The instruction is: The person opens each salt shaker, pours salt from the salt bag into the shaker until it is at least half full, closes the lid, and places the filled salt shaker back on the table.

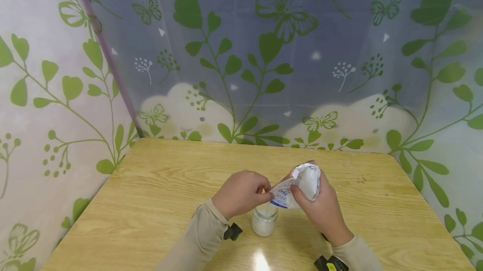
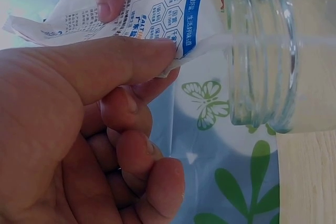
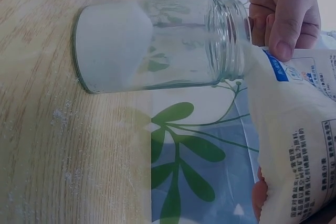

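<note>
A white salt bag (image 1: 282,195) with blue print is tilted above a glass jar (image 1: 264,223) that stands upright on the table. My right hand (image 1: 320,208) grips the bag's body, the thumb on its near side. With thumb and forefinger my left hand (image 1: 243,192) pinches the bag's lower corner by the jar mouth; its other fingers are curled, as the left wrist view shows. From that corner a thin white stream (image 2: 212,44) runs into the jar. White salt (image 3: 107,51) lies in the jar's lower part, its surface sloping, in the right wrist view.
Loose white grains (image 3: 60,119) are scattered on the wooden tabletop (image 1: 158,204) near the jar. A patterned curtain (image 1: 241,74) with green leaves and butterflies borders the table's back and sides. Dark straps with small devices (image 1: 233,231) sit at both wrists.
</note>
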`<action>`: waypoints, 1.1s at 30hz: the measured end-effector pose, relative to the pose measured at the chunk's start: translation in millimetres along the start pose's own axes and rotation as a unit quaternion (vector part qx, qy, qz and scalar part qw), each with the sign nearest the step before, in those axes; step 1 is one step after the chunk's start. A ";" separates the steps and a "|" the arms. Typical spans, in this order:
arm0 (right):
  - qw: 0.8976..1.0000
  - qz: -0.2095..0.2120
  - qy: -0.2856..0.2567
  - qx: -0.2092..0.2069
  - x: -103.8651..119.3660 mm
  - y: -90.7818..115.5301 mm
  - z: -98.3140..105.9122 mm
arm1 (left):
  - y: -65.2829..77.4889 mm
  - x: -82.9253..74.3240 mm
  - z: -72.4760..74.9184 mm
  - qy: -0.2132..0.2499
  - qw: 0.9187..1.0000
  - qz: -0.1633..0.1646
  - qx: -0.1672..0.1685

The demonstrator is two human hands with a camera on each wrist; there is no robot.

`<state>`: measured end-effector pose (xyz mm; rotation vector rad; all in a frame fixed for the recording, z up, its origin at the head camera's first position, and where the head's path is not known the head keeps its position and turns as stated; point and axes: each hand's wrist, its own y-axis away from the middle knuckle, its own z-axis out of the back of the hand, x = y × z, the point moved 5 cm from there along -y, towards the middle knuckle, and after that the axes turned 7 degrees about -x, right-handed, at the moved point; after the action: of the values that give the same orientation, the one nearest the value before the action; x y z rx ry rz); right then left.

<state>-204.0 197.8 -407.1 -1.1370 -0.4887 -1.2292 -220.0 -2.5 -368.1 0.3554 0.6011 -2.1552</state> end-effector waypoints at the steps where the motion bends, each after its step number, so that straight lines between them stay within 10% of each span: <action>1: 1.000 0.001 0.001 0.000 0.4 0.2 0.1 | 0.1 0.0 0.0 0.000 1.000 0.000 0.000; 33: 1.000 0.023 0.000 -0.014 4.9 -0.2 1.3 | -0.2 0.2 0.7 -0.003 1.000 0.000 -0.003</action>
<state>-202.3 196.6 -402.4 -1.1651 -0.4448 -1.1991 -220.3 -3.0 -367.6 0.3456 0.6047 -2.1541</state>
